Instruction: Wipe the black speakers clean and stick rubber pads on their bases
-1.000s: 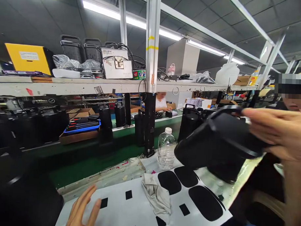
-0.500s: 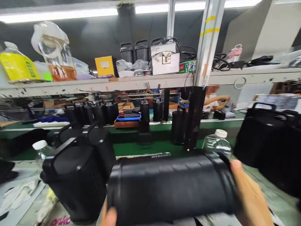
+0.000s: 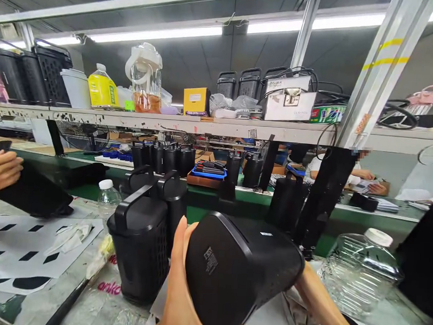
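A black portable speaker (image 3: 234,267) is held up in front of me, lying on its side. Its rounded base, with small printed markings, faces me and to the left. My left hand (image 3: 178,289) wraps round the base end, thumb upright along the edge. At the far right end my right hand (image 3: 306,277) grips the speaker; its fingers are hidden behind the body. Just left of my left hand, another black speaker (image 3: 138,250) with a carry handle and perforated side stands upright on the bench. A further handled speaker (image 3: 174,199) stands behind it.
A co-worker's hand (image 3: 3,171) holds a black piece at far left. Clear plastic bottles (image 3: 365,272) (image 3: 108,201) stand on both sides. White sheets with black patches (image 3: 32,244) and a crumpled glove (image 3: 70,238) lie left. A loaded shelf (image 3: 161,120) crosses above; a dark post (image 3: 325,199) rises behind.
The speaker has turned from lying crosswise to showing me its base. My left hand has come up into view around that base. My view has swung left.
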### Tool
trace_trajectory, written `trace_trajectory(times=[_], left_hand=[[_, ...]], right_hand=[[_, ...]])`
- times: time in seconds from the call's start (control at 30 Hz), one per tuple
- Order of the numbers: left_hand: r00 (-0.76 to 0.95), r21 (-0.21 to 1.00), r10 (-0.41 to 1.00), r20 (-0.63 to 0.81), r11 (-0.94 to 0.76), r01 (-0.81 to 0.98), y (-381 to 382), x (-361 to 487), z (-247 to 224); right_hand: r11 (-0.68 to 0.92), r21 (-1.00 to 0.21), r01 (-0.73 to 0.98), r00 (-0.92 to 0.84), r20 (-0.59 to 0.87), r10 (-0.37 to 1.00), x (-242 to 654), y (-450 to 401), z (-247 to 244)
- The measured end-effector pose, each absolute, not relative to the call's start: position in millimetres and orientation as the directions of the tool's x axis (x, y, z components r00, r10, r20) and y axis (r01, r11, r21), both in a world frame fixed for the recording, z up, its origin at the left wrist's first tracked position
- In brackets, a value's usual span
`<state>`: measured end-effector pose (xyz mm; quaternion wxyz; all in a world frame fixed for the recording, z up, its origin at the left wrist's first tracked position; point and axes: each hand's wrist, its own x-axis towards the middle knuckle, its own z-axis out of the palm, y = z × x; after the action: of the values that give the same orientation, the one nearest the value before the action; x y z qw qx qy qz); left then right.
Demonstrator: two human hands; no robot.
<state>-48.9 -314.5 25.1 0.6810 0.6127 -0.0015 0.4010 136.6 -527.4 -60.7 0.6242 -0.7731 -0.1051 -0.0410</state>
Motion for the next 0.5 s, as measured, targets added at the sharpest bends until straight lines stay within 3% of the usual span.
trace_trajectory(times=[0.07, 0.13, 0.17, 0.23, 0.4, 0.5], left_hand=[[0.7, 0.824, 0.514, 0.496, -0.024, -0.566, -305, -38, 12], [0.751, 0.842, 0.486, 0.448, 0.055, -0.537, -293, -24, -8], [0.785, 0.863, 0.471, 0.403, 0.091, -0.498, -287, -16, -21], [0.84, 0.904, 0.449, 0.306, 0.141, -0.404, -275, 0, -48], [0.885, 0.944, 0.431, 0.175, 0.182, -0.275, -255, 26, -95], [0.887, 0.953, 0.438, 0.146, 0.178, -0.245, -251, 27, -102]], right_hand=[[-0.504, -0.832, 0.233, 0.972, 0.208, 0.107, 130, -550, -60], [-0.798, -0.573, 0.187, 0.978, 0.188, 0.094, 115, -571, -68], [-0.88, -0.447, 0.162, 0.981, 0.17, 0.094, 106, -579, -76], [-0.928, -0.334, 0.164, 0.982, 0.14, 0.124, 87, -591, -101], [-0.887, -0.34, 0.312, 0.926, 0.318, 0.204, 57, -592, -148], [-0.822, -0.552, 0.142, 0.953, 0.301, -0.038, 49, -586, -124]])
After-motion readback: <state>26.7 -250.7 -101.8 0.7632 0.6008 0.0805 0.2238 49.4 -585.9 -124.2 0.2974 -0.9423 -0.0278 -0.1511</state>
